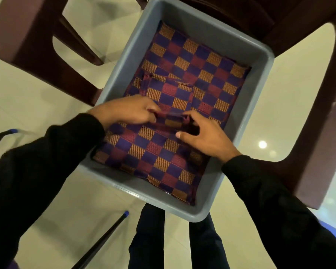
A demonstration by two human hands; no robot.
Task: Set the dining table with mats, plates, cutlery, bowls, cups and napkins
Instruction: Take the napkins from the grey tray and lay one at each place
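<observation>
A grey plastic bin [258, 55] sits below me, filled with folded checkered cloth mats [194, 61] in purple, red and orange. My left hand [128, 110] pinches the raised edge of the top mat [171, 121] near the bin's middle. My right hand [200, 136] grips the same bunched fold from the other side, fingers curled into the cloth. Both arms wear black sleeves.
Dark brown plastic chairs stand around the bin, one at the left [27, 45] and one at the right [318, 94]. The floor [47, 98] is pale and glossy. Black rods with blue tips [113, 230] lie at the lower left. My legs [149, 239] show below the bin.
</observation>
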